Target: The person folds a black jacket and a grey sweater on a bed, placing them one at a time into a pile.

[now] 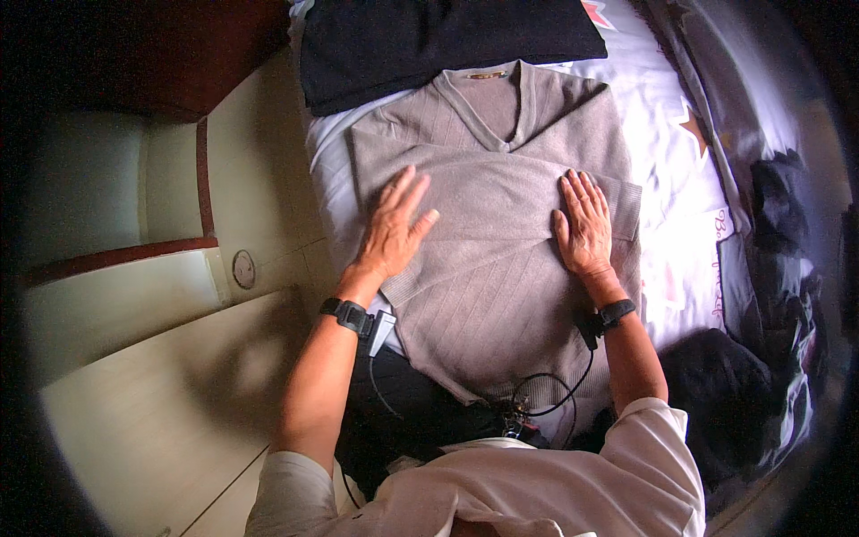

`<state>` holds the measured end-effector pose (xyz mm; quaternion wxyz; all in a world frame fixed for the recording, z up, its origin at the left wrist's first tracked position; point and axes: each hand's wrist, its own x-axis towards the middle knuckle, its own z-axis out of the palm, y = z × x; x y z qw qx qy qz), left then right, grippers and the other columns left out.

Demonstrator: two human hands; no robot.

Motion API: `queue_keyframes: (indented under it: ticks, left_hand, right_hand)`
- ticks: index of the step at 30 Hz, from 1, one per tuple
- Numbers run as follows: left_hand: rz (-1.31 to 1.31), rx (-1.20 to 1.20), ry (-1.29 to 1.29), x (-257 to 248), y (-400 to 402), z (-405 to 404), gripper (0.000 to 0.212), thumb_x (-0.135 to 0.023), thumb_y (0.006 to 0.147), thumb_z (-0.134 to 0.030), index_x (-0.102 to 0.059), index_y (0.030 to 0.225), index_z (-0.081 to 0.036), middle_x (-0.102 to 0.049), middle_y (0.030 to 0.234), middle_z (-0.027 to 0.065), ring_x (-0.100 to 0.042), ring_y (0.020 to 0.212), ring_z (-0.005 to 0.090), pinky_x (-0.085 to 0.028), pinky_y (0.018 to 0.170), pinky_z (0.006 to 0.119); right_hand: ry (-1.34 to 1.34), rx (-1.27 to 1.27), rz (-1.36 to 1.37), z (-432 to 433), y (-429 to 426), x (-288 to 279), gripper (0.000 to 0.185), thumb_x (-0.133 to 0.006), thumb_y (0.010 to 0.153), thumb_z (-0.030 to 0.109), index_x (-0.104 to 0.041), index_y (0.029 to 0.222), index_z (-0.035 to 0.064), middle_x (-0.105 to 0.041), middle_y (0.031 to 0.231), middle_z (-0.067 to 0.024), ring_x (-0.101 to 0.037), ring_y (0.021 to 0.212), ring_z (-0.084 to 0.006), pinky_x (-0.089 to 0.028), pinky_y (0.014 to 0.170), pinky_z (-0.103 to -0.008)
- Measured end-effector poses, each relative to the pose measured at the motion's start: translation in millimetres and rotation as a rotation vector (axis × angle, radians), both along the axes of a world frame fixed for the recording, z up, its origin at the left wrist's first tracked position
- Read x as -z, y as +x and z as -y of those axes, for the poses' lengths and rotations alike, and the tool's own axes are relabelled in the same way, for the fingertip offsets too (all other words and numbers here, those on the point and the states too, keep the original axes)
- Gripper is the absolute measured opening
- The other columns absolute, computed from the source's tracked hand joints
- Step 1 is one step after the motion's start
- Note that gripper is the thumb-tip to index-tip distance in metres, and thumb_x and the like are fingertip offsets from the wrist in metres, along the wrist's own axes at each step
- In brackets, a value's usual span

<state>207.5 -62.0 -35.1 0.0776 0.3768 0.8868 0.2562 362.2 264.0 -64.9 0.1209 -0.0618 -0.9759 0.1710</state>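
Observation:
A grey-beige V-neck knitted sweater (483,288) lies spread on a bed, its neck pointing away from me and its sleeves crossed over the front. My left hand (396,225) rests on the sleeve fabric at the sweater's left side, fingers apart. On the right, my right hand (585,221) lies flat on the other part of the crossed sleeves, close to a ribbed cuff (623,208). Neither hand grips the cloth. Both wrists wear black straps with small devices and cables.
Beyond the collar lies a folded black garment (443,47). White printed bedding (678,268) extends under the sweater. Dark clothes (718,396) are heaped at the right. Tiled floor (268,181) with a round drain cover (244,269) borders the bed at left.

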Motion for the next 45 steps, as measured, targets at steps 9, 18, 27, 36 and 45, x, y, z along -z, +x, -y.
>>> queue_keyframes:
  ticks: [9, 18, 27, 36, 45]
  left_hand:
    - [-0.311, -0.127, -0.052, 6, -97, 14, 0.046, -0.049, 0.101, -0.003, -0.049, 0.147, -0.005, -0.051, 0.148, 0.0178, -0.053, 0.127, 0.0384, -0.042, 0.110, 0.046]
    - [-0.259, -0.201, -0.128, 27, -137, 23, 0.012, -0.057, 0.096, -0.002, -0.062, 0.106, 0.003, -0.059, 0.109, 0.0222, -0.062, 0.103, 0.0417, -0.052, 0.088, 0.048]
    - [-0.421, -0.336, -0.268, 11, -107, -9, 0.031, -0.058, 0.098, -0.011, -0.057, 0.126, 0.004, -0.054, 0.132, 0.0238, -0.055, 0.120, 0.0416, -0.048, 0.100, 0.050]
    - [-0.346, -0.074, -0.227, 14, -5, -44, 0.061, -0.051, 0.104, -0.040, -0.037, 0.159, -0.018, -0.027, 0.165, 0.0248, -0.029, 0.150, 0.0435, -0.020, 0.124, 0.056]
    - [-0.264, -0.165, -0.380, 13, 22, -27, 0.069, -0.048, 0.105, -0.045, -0.033, 0.159, -0.006, -0.024, 0.164, 0.0296, -0.023, 0.152, 0.0443, -0.017, 0.126, 0.053]
  right_hand:
    - [0.011, -0.003, 0.013, -1, 0, 2, 0.059, -0.056, 0.098, 0.025, -0.046, 0.151, 0.0038, -0.043, 0.160, -0.0147, -0.035, 0.151, -0.0326, -0.022, 0.125, -0.0483]
    - [0.001, 0.008, 0.015, -3, 0, 2, 0.059, -0.057, 0.097, 0.024, -0.047, 0.152, 0.0054, -0.044, 0.160, -0.0151, -0.035, 0.151, -0.0326, -0.023, 0.125, -0.0477]
    - [0.008, 0.006, 0.015, -2, 0, 1, 0.058, -0.057, 0.096, 0.024, -0.048, 0.150, 0.0043, -0.044, 0.159, -0.0151, -0.036, 0.151, -0.0331, -0.023, 0.125, -0.0476]
    - [-0.013, 0.007, 0.022, -2, -2, 0, 0.059, -0.057, 0.096, 0.026, -0.048, 0.150, 0.0037, -0.045, 0.158, -0.0149, -0.036, 0.150, -0.0319, -0.022, 0.126, -0.0461]
    - [0.071, 0.113, 0.002, -2, 2, 8, 0.070, -0.057, 0.097, 0.033, -0.039, 0.154, -0.0026, -0.038, 0.160, -0.0229, -0.031, 0.152, -0.0354, -0.021, 0.126, -0.0477]
